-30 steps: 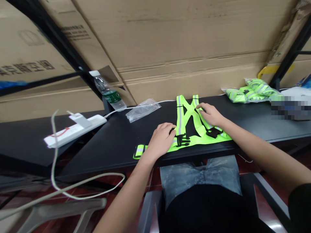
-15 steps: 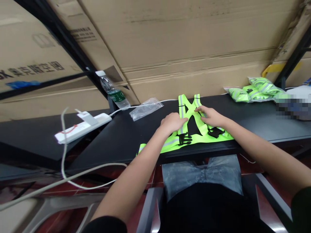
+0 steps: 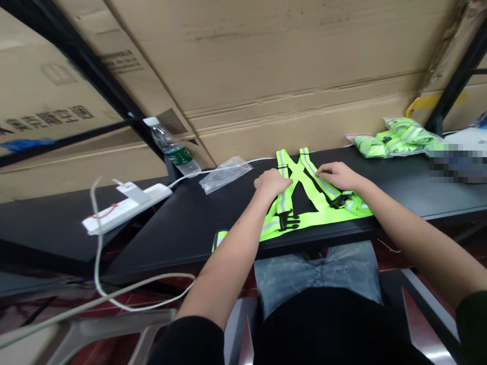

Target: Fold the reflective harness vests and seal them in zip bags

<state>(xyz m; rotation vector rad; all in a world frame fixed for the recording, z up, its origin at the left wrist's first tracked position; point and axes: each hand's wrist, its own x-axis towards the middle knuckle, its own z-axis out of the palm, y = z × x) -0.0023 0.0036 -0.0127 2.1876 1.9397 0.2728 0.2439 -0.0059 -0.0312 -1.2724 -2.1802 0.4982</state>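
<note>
A neon yellow-green reflective vest (image 3: 312,195) with silver stripes lies spread on the black tabletop, its straps crossing in an X. My left hand (image 3: 272,183) is closed at the left strap, thumb over the fabric; its other fingers are partly hidden. At the outer edge of the right strap, my right hand (image 3: 340,176) pinches the fabric between thumb and fingers. Below my left hand sits a black buckle prong (image 3: 289,221). Another black buckle part (image 3: 338,202) rests on the right strap, beside bunched webbing near my right wrist.
Bagged green vests (image 3: 403,138) lie at the back right. Left of the vest are an empty clear plastic bag (image 3: 225,174), a tilted water bottle (image 3: 173,147) and a white power strip (image 3: 127,208) with cables. Cardboard (image 3: 304,66) stands behind the black table (image 3: 163,228).
My right hand has moved outward to the right strap, which now lies straighter and further right. The buckle on that strap has turned. My left hand stays by the left strap.
</note>
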